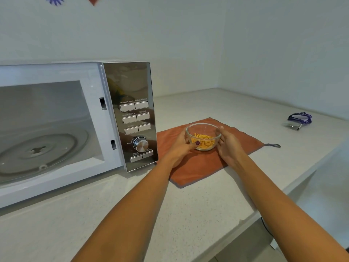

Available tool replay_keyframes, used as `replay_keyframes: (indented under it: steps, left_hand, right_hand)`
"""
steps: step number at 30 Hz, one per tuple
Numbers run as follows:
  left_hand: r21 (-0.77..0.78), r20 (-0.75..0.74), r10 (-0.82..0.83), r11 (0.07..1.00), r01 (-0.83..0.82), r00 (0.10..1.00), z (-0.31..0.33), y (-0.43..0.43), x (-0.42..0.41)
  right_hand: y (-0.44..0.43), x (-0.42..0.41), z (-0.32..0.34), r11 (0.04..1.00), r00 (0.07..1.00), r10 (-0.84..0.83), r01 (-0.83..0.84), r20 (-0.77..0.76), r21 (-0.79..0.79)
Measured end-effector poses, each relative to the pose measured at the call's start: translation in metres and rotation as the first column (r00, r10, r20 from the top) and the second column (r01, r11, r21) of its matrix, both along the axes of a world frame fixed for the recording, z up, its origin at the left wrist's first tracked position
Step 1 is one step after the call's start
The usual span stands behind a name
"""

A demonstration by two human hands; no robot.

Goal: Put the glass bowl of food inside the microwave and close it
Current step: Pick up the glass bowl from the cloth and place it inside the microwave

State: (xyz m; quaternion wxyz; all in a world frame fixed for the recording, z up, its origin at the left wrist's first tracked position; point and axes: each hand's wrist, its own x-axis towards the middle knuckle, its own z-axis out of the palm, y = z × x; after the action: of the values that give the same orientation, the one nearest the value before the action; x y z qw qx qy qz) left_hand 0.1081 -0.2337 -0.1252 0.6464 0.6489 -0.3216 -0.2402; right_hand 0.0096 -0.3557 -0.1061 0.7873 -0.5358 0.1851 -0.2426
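A clear glass bowl (203, 134) holding yellow-orange food pieces rests on an orange cloth (200, 167) to the right of the microwave (94, 72). My left hand (181, 146) cups the bowl's left side and my right hand (227, 144) cups its right side, fingers wrapped around the glass. The microwave stands at the left with its cavity exposed and its glass turntable (41, 150) bare. Its door is out of view. A mirrored control panel (135, 114) with buttons and a knob faces me.
The pale speckled counter (132, 214) runs under everything, with its front edge slanting at the lower right. A purple lanyard with a card (299, 120) lies at the far right. White walls meet in a corner behind.
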Motion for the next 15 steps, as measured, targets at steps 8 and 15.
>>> replay_keyframes:
  steps: [8, 15]
  left_hand:
    - [0.043, 0.018, 0.017, 0.999, -0.018, 1.0, 0.006, 0.013, -0.015]
    - [0.079, 0.07, 0.058, 0.995, -0.063, 0.996, 0.011, 0.033, -0.039]
  right_hand:
    - [0.012, -0.012, 0.003, 0.999, 0.999, -0.032, 0.032, 0.003, -0.022]
    - [0.034, -0.03, -0.002, 0.967, 0.982, -0.19, 0.183, -0.019, -0.175]
